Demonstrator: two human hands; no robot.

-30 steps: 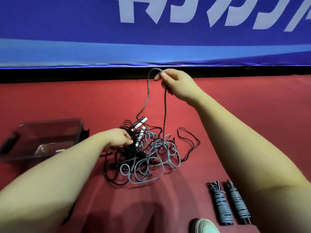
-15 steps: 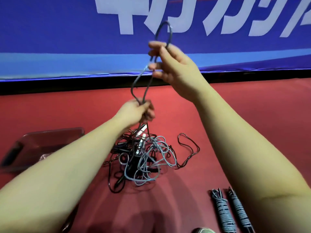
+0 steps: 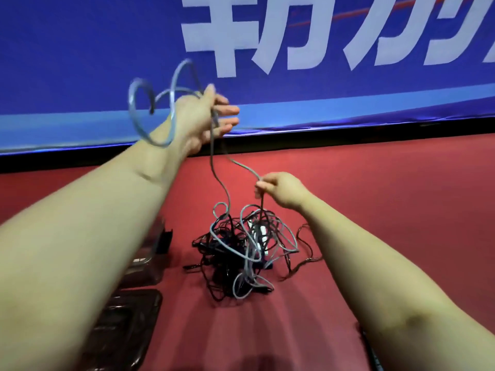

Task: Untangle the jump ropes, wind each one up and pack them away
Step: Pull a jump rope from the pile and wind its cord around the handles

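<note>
Rope (image 3: 212, 156), grey and thin, strung from raised left hand (image 3: 206, 116) down to right hand (image 3: 281, 190) and on into tangle (image 3: 246, 247) on red floor (image 3: 388, 210). Judged light and limp, yet springy enough to keep its curls. Sheath smooth-looking, likely to slide through loose fingers. Not fragile, but prone to cinching into knots if yanked. Best taken by a pinch on the free strand just above the tangle, slack fed hand over hand. White piece (image 3: 261, 232) buried in the tangle probably a handle, a firmer hold once reachable. Several blurred loops hanging round left wrist and forearm. Left fingers mostly straight, strand running down past the palm; clamped or merely draped, cannot tell. Right thumb and fingers pinched on the strand, close above the heap. Thinner black cords (image 3: 222, 266) knotted through the same heap. Against half a second back, hands at swapped levels: right then high with a loop and left low, now left high and right low, loops gathered on the left arm. Clear box (image 3: 150, 263) left of the heap, dark lid (image 3: 128, 325) nearer, blue banner (image 3: 107, 49) behind.
</note>
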